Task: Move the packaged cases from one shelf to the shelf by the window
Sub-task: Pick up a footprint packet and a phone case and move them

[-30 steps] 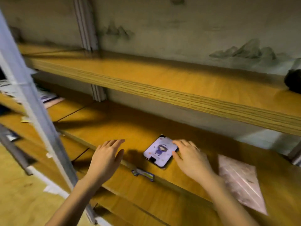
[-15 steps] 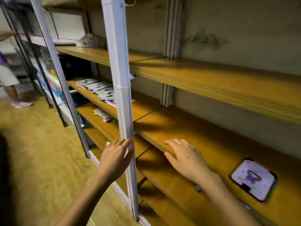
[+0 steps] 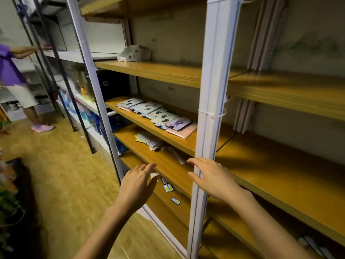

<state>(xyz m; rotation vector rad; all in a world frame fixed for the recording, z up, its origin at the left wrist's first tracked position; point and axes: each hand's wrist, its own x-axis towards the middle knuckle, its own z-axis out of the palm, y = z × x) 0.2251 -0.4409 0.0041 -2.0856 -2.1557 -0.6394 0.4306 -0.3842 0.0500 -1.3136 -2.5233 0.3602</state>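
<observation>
Several packaged cases [image 3: 156,114] lie in an overlapping row on a wooden shelf [image 3: 149,128] in the left bay of the rack, the nearest a purple-printed one on a pink pack [image 3: 182,128]. My left hand [image 3: 138,186] hangs in front of a lower shelf edge, fingers straight, holding nothing. My right hand [image 3: 211,178] is in front of the white upright post [image 3: 209,128], fingers spread and empty. Both hands are below and nearer than the row of cases.
Loose paper packets [image 3: 149,141] lie on the shelf below the cases. A white carton [image 3: 133,53] sits on a higher shelf, a black box [image 3: 113,85] behind the cases. The right bay's shelves [image 3: 280,171] are bare wood. Another person [image 3: 16,81] stands far left by another rack.
My view has swung left along the rack. My right hand has left the purple-printed case on the right bay's shelf; that case is out of view. Both hands have moved left, empty.
</observation>
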